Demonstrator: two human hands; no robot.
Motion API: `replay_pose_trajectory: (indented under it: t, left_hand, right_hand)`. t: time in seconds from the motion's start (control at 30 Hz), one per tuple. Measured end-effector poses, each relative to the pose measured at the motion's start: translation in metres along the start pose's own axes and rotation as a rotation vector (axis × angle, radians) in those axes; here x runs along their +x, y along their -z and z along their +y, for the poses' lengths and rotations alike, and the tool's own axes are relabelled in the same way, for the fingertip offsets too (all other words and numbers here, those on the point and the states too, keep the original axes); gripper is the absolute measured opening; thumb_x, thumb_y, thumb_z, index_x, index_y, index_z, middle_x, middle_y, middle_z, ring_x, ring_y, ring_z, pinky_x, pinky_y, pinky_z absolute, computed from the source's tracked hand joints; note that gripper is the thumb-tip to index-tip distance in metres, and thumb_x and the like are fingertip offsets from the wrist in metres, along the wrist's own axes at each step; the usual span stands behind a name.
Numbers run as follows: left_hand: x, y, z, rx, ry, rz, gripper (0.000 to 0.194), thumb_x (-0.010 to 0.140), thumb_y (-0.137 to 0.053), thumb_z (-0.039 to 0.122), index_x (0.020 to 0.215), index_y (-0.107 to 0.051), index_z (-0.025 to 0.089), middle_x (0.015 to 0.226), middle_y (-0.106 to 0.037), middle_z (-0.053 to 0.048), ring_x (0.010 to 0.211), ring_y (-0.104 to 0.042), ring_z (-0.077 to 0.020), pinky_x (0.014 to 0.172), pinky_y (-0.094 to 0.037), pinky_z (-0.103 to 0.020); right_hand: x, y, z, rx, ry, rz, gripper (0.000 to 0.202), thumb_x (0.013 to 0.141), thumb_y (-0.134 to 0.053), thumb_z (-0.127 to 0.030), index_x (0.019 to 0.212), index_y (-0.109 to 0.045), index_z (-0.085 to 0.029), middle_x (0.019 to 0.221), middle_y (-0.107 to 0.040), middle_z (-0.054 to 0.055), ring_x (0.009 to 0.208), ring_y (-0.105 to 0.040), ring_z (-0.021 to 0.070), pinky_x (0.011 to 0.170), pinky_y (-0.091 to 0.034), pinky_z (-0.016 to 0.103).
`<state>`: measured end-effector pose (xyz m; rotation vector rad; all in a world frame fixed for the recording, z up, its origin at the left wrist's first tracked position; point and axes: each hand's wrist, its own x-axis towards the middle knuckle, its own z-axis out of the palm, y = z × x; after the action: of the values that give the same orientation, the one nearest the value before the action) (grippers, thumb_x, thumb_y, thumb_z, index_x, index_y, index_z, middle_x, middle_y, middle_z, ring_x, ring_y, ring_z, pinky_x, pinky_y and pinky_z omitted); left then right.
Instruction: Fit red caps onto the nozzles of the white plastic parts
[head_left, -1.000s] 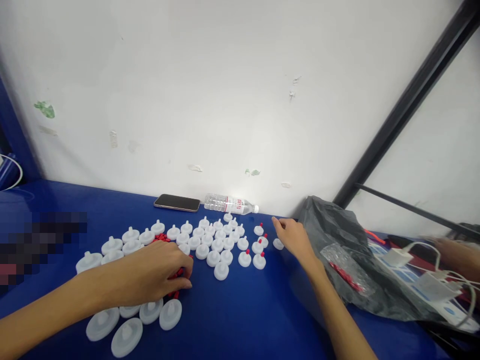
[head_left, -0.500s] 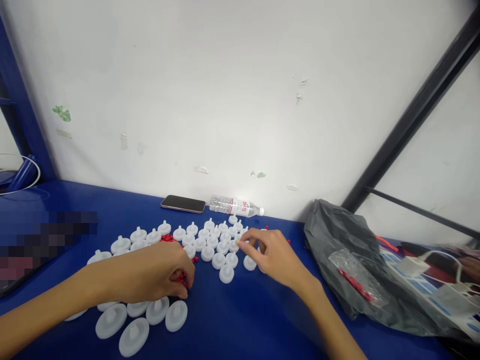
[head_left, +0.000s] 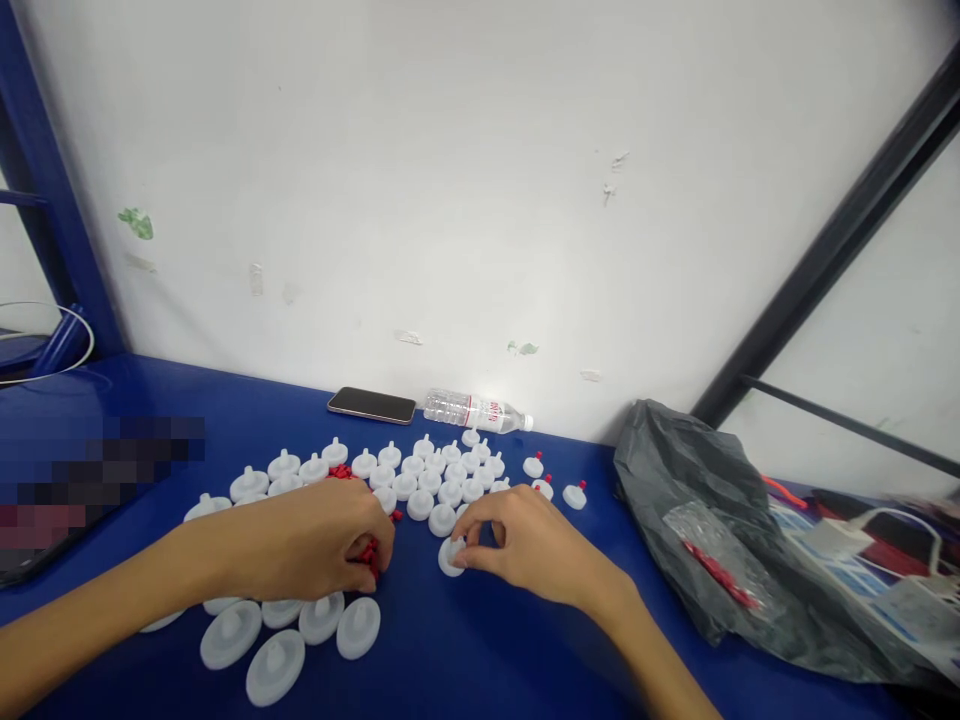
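My right hand (head_left: 517,540) pinches the nearest white disc (head_left: 448,560) of a cluster by its upright stem, thumb and forefinger closed on it. The disc appears to rest on the blue table. My left hand (head_left: 337,535) is curled with thumb and fingers closed around small red caps (head_left: 369,556), some showing in the gap. More red caps (head_left: 341,471) lie behind that hand. Round white discs with stems (head_left: 420,503) spread across the table; larger-looking ones (head_left: 275,667) lie near the left wrist. At the right, three discs have red caps on their stems (head_left: 575,495).
A phone (head_left: 371,404) and a clear plastic bottle (head_left: 476,411) lie along the wall. To the right sit a dark plastic bag (head_left: 660,470), a clear packet with red pieces (head_left: 720,570) and a power strip with chargers (head_left: 847,540). A pixelated dark object (head_left: 75,500) lies left.
My right hand has moved left and nearer, from the back of the cluster to its nearest disc, uncovering the red-capped discs. My left hand stays nearly in place.
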<state>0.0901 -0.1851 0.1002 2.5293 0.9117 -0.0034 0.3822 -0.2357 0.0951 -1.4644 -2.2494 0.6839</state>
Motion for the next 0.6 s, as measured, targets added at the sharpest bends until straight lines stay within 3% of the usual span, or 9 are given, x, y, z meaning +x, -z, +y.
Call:
replay_pose_trajectory:
  t: [0.13, 0.23, 0.3, 0.4, 0.5, 0.6]
  left_hand:
    - [-0.002, -0.006, -0.002, 0.028, -0.026, 0.037, 0.024, 0.091, -0.074, 0.012, 0.086, -0.089, 0.03, 0.079, -0.081, -0.001, 0.073, -0.076, -0.0227, 0.066, -0.049, -0.03]
    - [-0.003, -0.007, -0.002, 0.018, -0.042, 0.1, 0.019, 0.096, -0.071, 0.019, 0.088, -0.084, 0.029, 0.08, -0.08, 0.0, 0.071, -0.073, -0.021, 0.066, -0.049, -0.03]
    - [-0.003, -0.006, -0.001, -0.004, -0.058, 0.167, 0.015, 0.102, -0.069, 0.028, 0.093, -0.081, 0.029, 0.087, -0.08, -0.001, 0.074, -0.072, -0.0205, 0.067, -0.05, -0.03]
    - [0.0, -0.006, -0.002, -0.04, -0.06, 0.3, 0.021, 0.107, -0.062, 0.039, 0.1, -0.078, 0.029, 0.093, -0.08, -0.002, 0.075, -0.069, -0.0202, 0.066, -0.048, -0.03]
    - [0.007, -0.005, -0.006, -0.078, -0.027, 0.402, 0.03, 0.11, -0.056, 0.048, 0.101, -0.078, 0.029, 0.07, -0.068, 0.002, 0.059, -0.059, -0.0192, 0.059, -0.041, -0.03]
    - [0.012, -0.005, -0.007, -0.127, -0.007, 0.459, 0.034, 0.109, -0.057, 0.052, 0.099, -0.08, 0.029, 0.053, -0.054, 0.007, 0.048, -0.05, -0.0168, 0.053, -0.035, -0.028]
  right_hand:
    - [0.0, -0.007, 0.0, 0.17, 0.123, 0.046, 0.007, 0.097, -0.094, -0.023, 0.095, -0.089, -0.028, 0.105, -0.084, 0.0, 0.077, -0.068, 0.016, 0.074, -0.05, 0.03]
    - [-0.003, -0.006, -0.002, 0.375, 0.178, 0.13, 0.01, 0.104, -0.085, -0.03, 0.097, -0.078, -0.027, 0.139, -0.08, 0.004, 0.095, -0.075, 0.0174, 0.078, -0.055, 0.029]
    - [-0.004, -0.004, -0.003, 0.469, 0.174, 0.145, 0.014, 0.111, -0.076, -0.033, 0.1, -0.07, -0.027, 0.147, -0.079, 0.006, 0.11, -0.078, 0.02, 0.085, -0.057, 0.031]
    - [-0.003, -0.005, -0.004, 0.522, 0.17, 0.161, 0.012, 0.112, -0.075, -0.038, 0.105, -0.072, -0.028, 0.129, -0.085, 0.004, 0.114, -0.08, 0.0222, 0.094, -0.058, 0.035]
    - [0.002, -0.012, -0.003, 0.471, 0.168, 0.242, 0.012, 0.106, -0.083, -0.038, 0.114, -0.08, -0.029, 0.111, -0.084, 0.0, 0.1, -0.076, 0.0204, 0.091, -0.057, 0.034]
    - [0.005, -0.02, -0.002, 0.401, 0.182, 0.288, 0.022, 0.1, -0.091, -0.042, 0.114, -0.08, -0.03, 0.107, -0.082, -0.002, 0.092, -0.072, 0.0182, 0.084, -0.055, 0.031]
